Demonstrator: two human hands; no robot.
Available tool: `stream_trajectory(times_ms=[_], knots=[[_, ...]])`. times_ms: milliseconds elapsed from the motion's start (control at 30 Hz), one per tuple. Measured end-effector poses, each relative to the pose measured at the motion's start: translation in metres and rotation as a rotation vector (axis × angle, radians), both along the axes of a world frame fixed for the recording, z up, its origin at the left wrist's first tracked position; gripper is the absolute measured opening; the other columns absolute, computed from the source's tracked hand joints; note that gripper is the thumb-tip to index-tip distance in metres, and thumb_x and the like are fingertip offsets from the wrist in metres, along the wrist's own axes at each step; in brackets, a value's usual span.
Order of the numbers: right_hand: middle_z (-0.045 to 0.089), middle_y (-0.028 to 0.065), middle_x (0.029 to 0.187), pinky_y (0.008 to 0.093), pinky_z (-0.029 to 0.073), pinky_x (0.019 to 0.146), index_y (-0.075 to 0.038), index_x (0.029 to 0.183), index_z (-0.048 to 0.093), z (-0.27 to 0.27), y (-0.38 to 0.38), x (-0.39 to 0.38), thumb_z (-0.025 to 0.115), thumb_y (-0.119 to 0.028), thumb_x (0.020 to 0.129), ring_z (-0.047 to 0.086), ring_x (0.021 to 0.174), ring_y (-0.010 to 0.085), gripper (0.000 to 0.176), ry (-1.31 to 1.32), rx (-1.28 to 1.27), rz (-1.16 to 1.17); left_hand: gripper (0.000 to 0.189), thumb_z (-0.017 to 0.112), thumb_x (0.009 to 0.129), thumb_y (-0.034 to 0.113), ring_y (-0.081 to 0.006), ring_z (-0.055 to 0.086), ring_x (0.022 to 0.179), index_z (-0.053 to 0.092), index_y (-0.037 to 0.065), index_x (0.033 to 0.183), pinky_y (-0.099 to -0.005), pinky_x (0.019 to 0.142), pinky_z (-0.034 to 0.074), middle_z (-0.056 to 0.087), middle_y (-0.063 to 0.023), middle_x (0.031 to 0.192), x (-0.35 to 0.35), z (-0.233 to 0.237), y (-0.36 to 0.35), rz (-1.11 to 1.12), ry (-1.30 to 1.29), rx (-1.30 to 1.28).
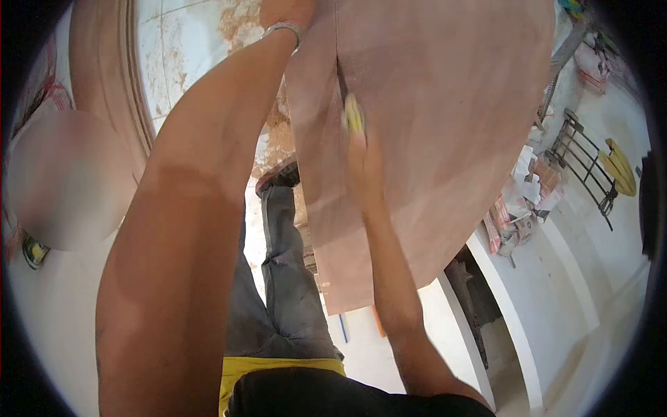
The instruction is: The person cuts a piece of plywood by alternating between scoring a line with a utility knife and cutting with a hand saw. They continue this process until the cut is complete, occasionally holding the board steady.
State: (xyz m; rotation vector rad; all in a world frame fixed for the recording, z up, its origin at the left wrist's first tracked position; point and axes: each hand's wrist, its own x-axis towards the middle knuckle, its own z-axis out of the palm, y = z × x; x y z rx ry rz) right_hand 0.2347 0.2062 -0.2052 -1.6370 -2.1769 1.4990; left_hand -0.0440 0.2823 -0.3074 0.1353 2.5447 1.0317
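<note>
A large reddish-brown wooden sheet (445, 139) fills the middle of the view. My right hand (365, 167) is closed around a yellow-handled tool (355, 117), blurred by motion, over the sheet. A narrow dark shape, perhaps its blade, points away from me along a thin straight line on the wood. The kind of tool cannot be made out. My left arm reaches to the sheet's far left side. Of my left hand (286, 11), only the part by the bracelet (286, 29) shows at the top edge; its fingers are out of view.
Brown curved boards (104, 76) stand at the left, beside dusty white floor tiles (184, 52). To the right are a black metal rack (580, 156), a yellow cloth-like item (617, 167) and crumpled packets (517, 201). My shoe (276, 176) is beside the sheet's left edge.
</note>
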Motion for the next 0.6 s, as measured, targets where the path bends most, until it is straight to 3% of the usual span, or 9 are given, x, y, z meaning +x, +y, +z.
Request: stream_trajectory(times_ms=[67, 100, 133, 233, 267, 300, 367, 533, 600], knots=[[0.063, 0.0233, 0.102, 0.0411, 0.048, 0.079, 0.0, 0.127, 0.05, 0.083, -0.028, 0.034, 0.045, -0.025, 0.103, 0.062, 0.093, 0.0303, 0.035, -0.242, -0.197, -0.024, 0.074, 0.058, 0.09, 0.055, -0.045, 0.06, 0.113, 0.049, -0.008, 0.128, -0.0473, 0.095, 0.047, 0.062, -0.0317, 0.118, 0.0, 0.009, 0.001, -0.004, -0.092, -0.01], [0.063, 0.0164, 0.094, 0.0357, 0.047, 0.076, 0.004, 0.12, 0.055, 0.108, -0.041, 0.05, 0.044, -0.037, 0.102, 0.059, 0.087, 0.0196, 0.047, -0.361, -0.244, -0.125, 0.075, 0.058, 0.09, 0.056, -0.0449, 0.06, 0.113, 0.049, -0.008, 0.129, -0.0474, 0.096, 0.047, 0.062, -0.0314, 0.119, 0.001, 0.013, -0.004, -0.006, -0.14, -0.026], [0.063, 0.0172, 0.097, 0.0354, 0.047, 0.077, 0.004, 0.121, 0.055, 0.11, -0.04, 0.05, 0.044, -0.037, 0.102, 0.059, 0.089, 0.0196, 0.047, -0.301, -0.239, -0.134, 0.075, 0.057, 0.09, 0.056, -0.0449, 0.06, 0.112, 0.049, -0.008, 0.129, -0.0475, 0.096, 0.047, 0.062, -0.031, 0.119, 0.003, 0.014, -0.007, 0.001, -0.15, -0.02], [0.065, 0.0205, 0.111, 0.0348, 0.047, 0.086, 0.004, 0.127, 0.056, 0.055, -0.031, 0.036, 0.043, -0.033, 0.103, 0.06, 0.102, 0.0221, 0.046, -0.105, -0.198, -0.151, 0.076, 0.056, 0.091, 0.057, -0.0447, 0.06, 0.112, 0.048, -0.008, 0.13, -0.0474, 0.095, 0.047, 0.062, -0.0301, 0.119, 0.0, 0.013, -0.004, 0.016, -0.113, 0.013], [0.064, 0.0296, 0.107, 0.0417, 0.049, 0.085, 0.006, 0.125, 0.052, 0.005, -0.01, 0.011, 0.048, -0.03, 0.101, 0.062, 0.103, 0.0413, 0.043, -0.266, -0.094, -0.061, 0.076, 0.056, 0.091, 0.057, -0.0445, 0.061, 0.111, 0.048, -0.008, 0.13, -0.0472, 0.096, 0.047, 0.062, -0.03, 0.119, 0.001, 0.004, -0.004, 0.016, -0.078, 0.023], [0.063, 0.0312, 0.104, 0.046, 0.048, 0.082, 0.004, 0.117, 0.054, -0.056, 0.009, -0.012, 0.049, -0.03, 0.1, 0.06, 0.099, 0.0465, 0.038, -0.036, 0.157, 0.006, 0.076, 0.056, 0.091, 0.057, -0.0443, 0.061, 0.111, 0.048, -0.008, 0.13, -0.047, 0.096, 0.047, 0.062, -0.0299, 0.119, 0.005, 0.002, -0.007, 0.018, -0.048, 0.03], [0.06, 0.0317, 0.088, 0.051, 0.044, 0.075, 0.004, 0.1, 0.051, -0.07, 0.042, -0.07, 0.048, -0.034, 0.101, 0.058, 0.088, 0.0513, 0.037, -0.015, 0.126, -0.02, 0.075, 0.057, 0.091, 0.056, -0.0439, 0.06, 0.112, 0.048, -0.008, 0.13, -0.0462, 0.097, 0.047, 0.062, -0.0302, 0.12, 0.0, 0.006, -0.003, -0.011, -0.103, 0.002], [0.06, 0.0263, 0.1, 0.044, 0.044, 0.083, 0.004, 0.104, 0.053, -0.043, 0.029, -0.047, 0.044, -0.033, 0.102, 0.057, 0.093, 0.0366, 0.038, -0.008, 0.006, -0.035, 0.076, 0.057, 0.09, 0.057, -0.0434, 0.06, 0.113, 0.049, -0.007, 0.129, -0.0462, 0.098, 0.046, 0.062, -0.0311, 0.12, -0.007, -0.01, -0.008, -0.069, 0.02, 0.053], [0.061, 0.0256, 0.113, 0.0417, 0.044, 0.091, 0.004, 0.125, 0.051, 0.02, -0.007, 0.005, 0.043, -0.029, 0.102, 0.058, 0.106, 0.0348, 0.041, -0.184, -0.121, -0.038, 0.076, 0.056, 0.09, 0.058, -0.0435, 0.06, 0.113, 0.049, -0.007, 0.129, -0.0467, 0.097, 0.046, 0.062, -0.0317, 0.12, 0.002, 0.021, -0.007, -0.02, -0.115, 0.058]])
